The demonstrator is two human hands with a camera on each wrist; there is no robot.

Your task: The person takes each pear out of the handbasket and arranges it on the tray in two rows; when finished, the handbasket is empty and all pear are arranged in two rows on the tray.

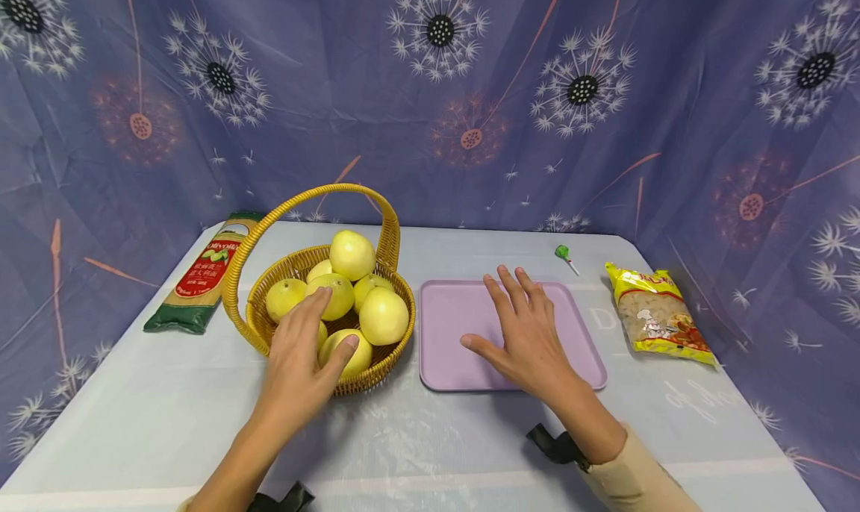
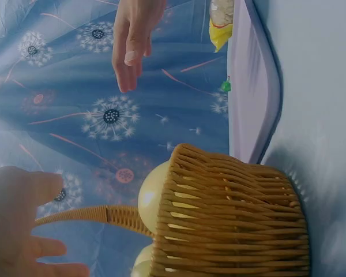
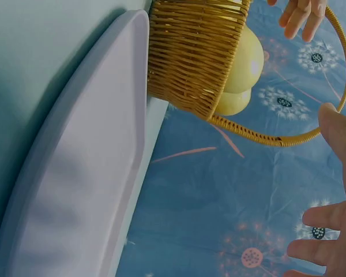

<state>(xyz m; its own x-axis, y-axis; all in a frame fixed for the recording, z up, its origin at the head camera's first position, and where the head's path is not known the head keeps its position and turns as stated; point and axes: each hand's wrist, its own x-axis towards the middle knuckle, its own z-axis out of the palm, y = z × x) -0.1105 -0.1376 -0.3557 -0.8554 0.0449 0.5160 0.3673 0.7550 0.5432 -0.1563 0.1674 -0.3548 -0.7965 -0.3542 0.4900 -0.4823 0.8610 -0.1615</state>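
A wicker basket (image 1: 376, 378) with a tall arched handle holds several round, pale yellow-green fruits (image 1: 384, 316). Over the basket's front left part hovers my left hand (image 1: 298, 366), thumb spread and nothing held. The left wrist view shows that hand (image 2: 23, 225) above the rim, apart from the fruits (image 2: 154, 193). To the right of the basket lies a shallow lilac tray (image 1: 450, 340) with nothing on it. My right hand (image 1: 527, 340) is held above this tray, fingers spread and nothing in it; the right wrist view shows a gap between hand (image 3: 334, 231) and tray (image 3: 92, 167).
A green and red pasta packet (image 1: 204, 273) lies left of the basket, partly behind its handle. Behind the tray on the right is a green-wrapped lollipop (image 1: 563, 252). A yellow clear-fronted food bag (image 1: 658, 314) lies near the table's right edge. A patterned curtain (image 1: 322, 86) hangs behind.
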